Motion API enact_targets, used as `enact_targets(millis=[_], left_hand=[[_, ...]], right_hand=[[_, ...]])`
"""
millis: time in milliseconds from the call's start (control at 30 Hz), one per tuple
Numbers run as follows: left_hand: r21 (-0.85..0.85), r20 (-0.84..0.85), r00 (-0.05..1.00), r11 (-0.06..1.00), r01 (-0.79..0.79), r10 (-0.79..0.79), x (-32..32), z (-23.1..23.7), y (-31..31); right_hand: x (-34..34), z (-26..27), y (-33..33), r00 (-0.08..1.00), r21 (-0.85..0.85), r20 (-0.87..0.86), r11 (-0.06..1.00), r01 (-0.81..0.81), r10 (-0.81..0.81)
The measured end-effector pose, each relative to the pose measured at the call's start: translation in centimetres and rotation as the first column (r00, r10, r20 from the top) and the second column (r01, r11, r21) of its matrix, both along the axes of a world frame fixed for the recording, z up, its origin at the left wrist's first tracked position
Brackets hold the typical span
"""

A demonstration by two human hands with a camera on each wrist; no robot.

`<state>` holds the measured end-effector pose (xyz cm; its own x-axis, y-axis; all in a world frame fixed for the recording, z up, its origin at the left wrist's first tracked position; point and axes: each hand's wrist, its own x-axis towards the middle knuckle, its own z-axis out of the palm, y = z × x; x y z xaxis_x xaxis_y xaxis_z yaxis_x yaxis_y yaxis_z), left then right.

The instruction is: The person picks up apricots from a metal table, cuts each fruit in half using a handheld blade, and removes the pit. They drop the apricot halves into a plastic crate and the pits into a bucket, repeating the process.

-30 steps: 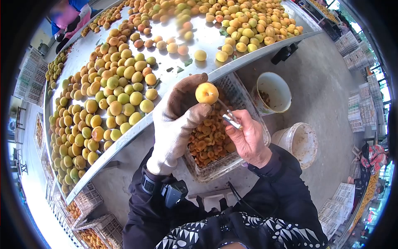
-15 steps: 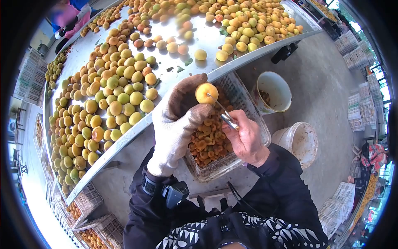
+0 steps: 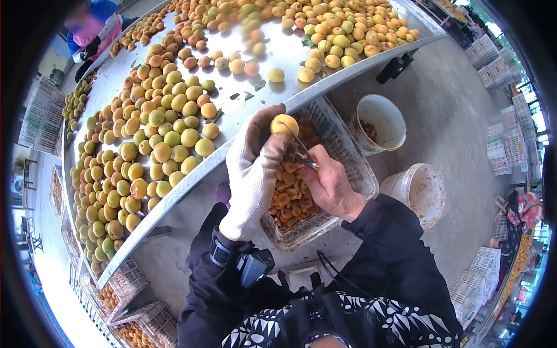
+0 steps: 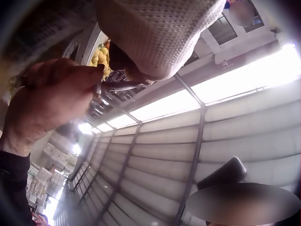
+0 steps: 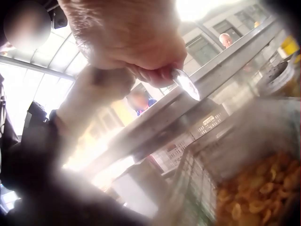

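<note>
My left hand [image 3: 249, 180], in a white knit glove with brown-stained fingers, holds a yellow apricot [image 3: 284, 123] between thumb and fingers. With bare fingers, my right hand [image 3: 333, 184] grips a small knife [image 3: 303, 152], its thin blade at the apricot's face. In the left wrist view the blade [image 4: 123, 86] reaches from the bare fist to the gloved fingers; the glove hides the apricot. The shiny handle end [image 5: 189, 88] pokes out of my right fist in the right wrist view. Below both hands, apricot pieces [image 3: 295, 200] fill part of a plastic crate [image 3: 370, 184].
A metal table [image 3: 194, 178] heaped with whole apricots [image 3: 168, 113] lies ahead and to the left. Two white buckets, one upright [image 3: 387, 107] and one tilted [image 3: 429, 194], stand right of the crate. Another person [image 3: 98, 32] is across the table.
The right hand has moved up and left, bringing the blade from beside the apricot onto it. The left hand still holds the apricot, now turned slightly. The person across the table has shifted.
</note>
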<state>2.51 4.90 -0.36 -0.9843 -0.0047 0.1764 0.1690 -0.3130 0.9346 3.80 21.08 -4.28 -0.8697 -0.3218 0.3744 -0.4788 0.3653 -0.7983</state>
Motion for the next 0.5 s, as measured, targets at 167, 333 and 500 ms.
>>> enact_targets(millis=[167,333,500], left_hand=[[-0.018,0.054,0.997,0.999,0.051,-0.05,-0.4,0.0,-0.4],[0.036,0.18,0.963,0.98,0.197,-0.2,-1.2,-0.8,-0.8],[0.092,0.198,0.963,0.982,0.166,-0.182,-1.6,-1.2,0.5]], right_hand=[[-0.2,0.1,-0.2,0.999,0.0,-0.015,1.0,0.028,-0.028],[-0.6,0.0,0.3,0.997,0.099,-0.046,0.993,0.068,-0.063],[-0.3,-0.2,0.4,0.996,0.061,0.001,0.994,0.091,-0.092]])
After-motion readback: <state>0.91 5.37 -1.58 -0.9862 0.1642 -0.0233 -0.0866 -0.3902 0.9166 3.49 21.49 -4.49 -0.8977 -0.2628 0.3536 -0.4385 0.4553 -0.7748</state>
